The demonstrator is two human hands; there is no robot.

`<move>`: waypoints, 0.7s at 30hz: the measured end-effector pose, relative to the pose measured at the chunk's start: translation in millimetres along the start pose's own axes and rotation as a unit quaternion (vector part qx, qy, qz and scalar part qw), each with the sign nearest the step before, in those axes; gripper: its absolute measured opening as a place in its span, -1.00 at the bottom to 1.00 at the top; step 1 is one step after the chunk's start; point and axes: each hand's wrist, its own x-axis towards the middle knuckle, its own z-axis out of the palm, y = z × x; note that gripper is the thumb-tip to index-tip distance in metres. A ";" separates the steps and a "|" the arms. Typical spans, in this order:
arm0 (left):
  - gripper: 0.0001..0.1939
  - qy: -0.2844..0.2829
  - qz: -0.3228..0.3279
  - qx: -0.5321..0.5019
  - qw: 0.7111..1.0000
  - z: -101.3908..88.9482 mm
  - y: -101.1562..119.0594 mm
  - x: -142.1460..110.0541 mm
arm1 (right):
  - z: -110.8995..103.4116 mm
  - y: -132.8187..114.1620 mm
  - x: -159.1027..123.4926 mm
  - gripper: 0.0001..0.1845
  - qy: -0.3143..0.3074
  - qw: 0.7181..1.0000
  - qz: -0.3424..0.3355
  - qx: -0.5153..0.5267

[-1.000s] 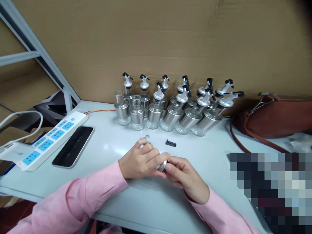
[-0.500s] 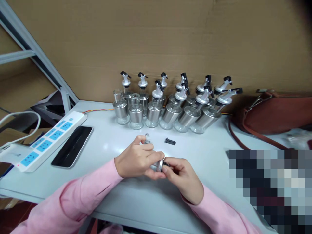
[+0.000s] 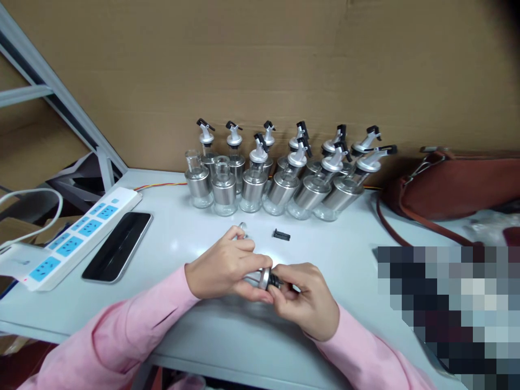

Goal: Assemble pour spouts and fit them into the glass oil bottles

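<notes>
A silver bottle pourer with a black ribbed stopper lies sideways between my two hands, above the front of the table. My left hand is closed around its silver body. With thumb and fingers, my right hand pinches at the black stopper end. A small clear ring-shaped piece shows beyond my left fingers; whether they touch it I cannot tell. Just past the hands, a small black lever piece lies on the table. Two bottles without tops, a front bottle and a left bottle, stand behind.
Several glass-and-steel bottles with pourers stand in rows against the cardboard wall. On the left lie a phone and a white power strip. A brown bag and a blurred-out patch are on the right.
The pourer has come further into view, and its black ribbed stopper now shows between my hands. My right fingers have shifted from its silver rim onto the stopper. The view has drifted slightly.
</notes>
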 end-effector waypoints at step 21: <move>-0.37 -0.029 -0.039 -0.044 0.998 7.6 -9.9 -4.0 | -16.1 4.8 7.3 -0.83 0.050 0.894 -0.282 -0.345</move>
